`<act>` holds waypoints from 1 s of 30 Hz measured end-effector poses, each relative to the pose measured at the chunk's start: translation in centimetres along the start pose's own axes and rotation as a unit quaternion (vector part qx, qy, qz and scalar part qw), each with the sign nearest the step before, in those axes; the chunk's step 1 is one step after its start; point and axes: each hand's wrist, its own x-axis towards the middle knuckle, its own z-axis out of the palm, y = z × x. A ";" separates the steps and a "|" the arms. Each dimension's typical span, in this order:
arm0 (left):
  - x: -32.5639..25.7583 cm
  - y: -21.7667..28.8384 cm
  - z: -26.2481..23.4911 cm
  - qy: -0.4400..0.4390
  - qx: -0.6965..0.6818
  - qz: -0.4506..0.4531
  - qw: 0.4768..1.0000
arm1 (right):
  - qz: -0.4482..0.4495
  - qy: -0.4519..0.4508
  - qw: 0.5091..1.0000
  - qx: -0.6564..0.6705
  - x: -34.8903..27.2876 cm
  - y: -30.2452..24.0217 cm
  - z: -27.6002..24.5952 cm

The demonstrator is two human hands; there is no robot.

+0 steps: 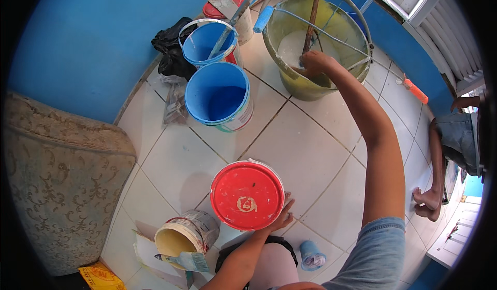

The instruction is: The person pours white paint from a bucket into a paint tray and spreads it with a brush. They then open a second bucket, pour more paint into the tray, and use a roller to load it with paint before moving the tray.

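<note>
A white bucket with a red lid stands on the floor before me. My left hand lies against its right side, fingers stretched out and apart. Farther off, my right arm reaches over the rim of a large olive-green tub with whitish liquid inside. Low in the tub, my right hand is closed beside the lower part of a wooden stick; what its fingers hold is hidden. A paint roller frame with a blue roller and an orange handle lies across the tub's rim.
Two blue-lined buckets stand left of the tub, near black plastic bags. A paintbrush rests across a smaller pail. A blue cup is near my knee. A patterned cushion leans left; another person's legs are at right.
</note>
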 end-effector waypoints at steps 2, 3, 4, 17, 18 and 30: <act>0.2 0.0 0.3 0.001 -0.007 0.008 1.000 | 0.015 0.022 0.999 0.026 -0.9 1.0 1.7; 0.1 0.0 0.1 0.003 -0.006 0.004 1.000 | 0.019 0.023 0.999 0.018 -0.8 1.1 1.8; 0.0 0.0 0.0 0.006 -0.006 0.001 1.000 | 0.024 0.024 0.999 0.009 -0.7 1.3 1.8; 0.4 0.4 -0.5 -0.014 0.015 -0.001 1.000 | -0.001 0.088 0.910 0.406 -6.6 -0.3 -4.1; 0.4 0.3 -0.6 -0.013 0.016 0.001 1.000 | -0.013 0.093 0.882 0.461 -6.7 -0.8 -3.7; 0.0 -0.4 0.3 -0.010 -0.008 0.000 1.000 | 0.076 0.038 0.862 0.499 -7.0 -1.9 -3.8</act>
